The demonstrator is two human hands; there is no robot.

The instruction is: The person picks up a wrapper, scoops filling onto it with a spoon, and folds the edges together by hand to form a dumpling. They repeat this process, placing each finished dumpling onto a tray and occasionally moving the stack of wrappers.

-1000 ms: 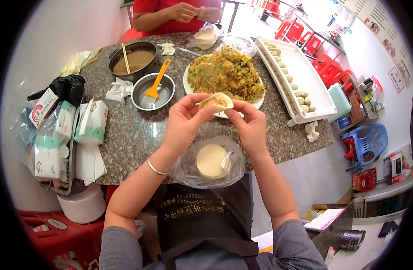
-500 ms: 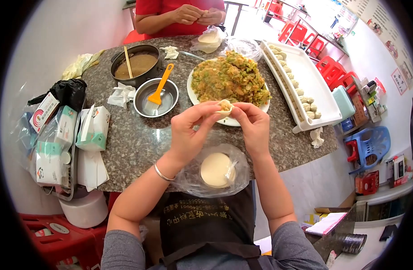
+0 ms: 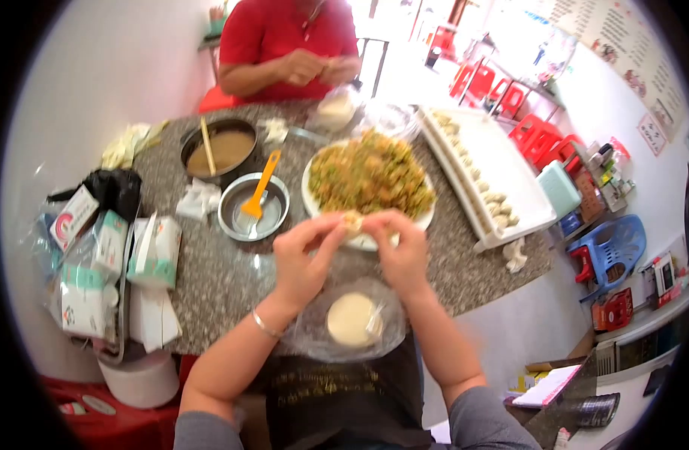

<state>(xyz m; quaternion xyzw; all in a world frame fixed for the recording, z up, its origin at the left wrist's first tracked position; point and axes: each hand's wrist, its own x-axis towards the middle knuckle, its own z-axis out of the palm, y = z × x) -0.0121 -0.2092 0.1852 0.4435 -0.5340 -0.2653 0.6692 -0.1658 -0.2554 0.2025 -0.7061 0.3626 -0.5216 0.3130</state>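
Observation:
Between my two hands, over the near edge of a heaped plate, is a small dumpling [image 3: 352,220] with pale dough and filling showing. My left hand [image 3: 308,251] pinches it from one side with thumb and fingers. On the opposite side, my right hand [image 3: 398,244] pinches its dough as well. Just beyond them rises a mound of chopped vegetable filling [image 3: 370,176] on a white plate [image 3: 309,196]. Below my wrists, a stack of round dough wrappers [image 3: 350,319] lies on a clear plastic bag [image 3: 307,330].
A metal bowl [image 3: 232,225] holds an orange brush [image 3: 263,184]; behind it stands a dark pot [image 3: 185,154] with chopsticks. Finished dumplings [image 3: 499,210] line a white tray [image 3: 513,176] at right. Tissue packs [image 3: 155,251] are at left. Across the table, a person in red [image 3: 288,45] works something small.
My view has tilted upward, so the table sits lower in the picture. Both hands still pinch the dumpling, which has turned slightly. The person opposite still has both hands together.

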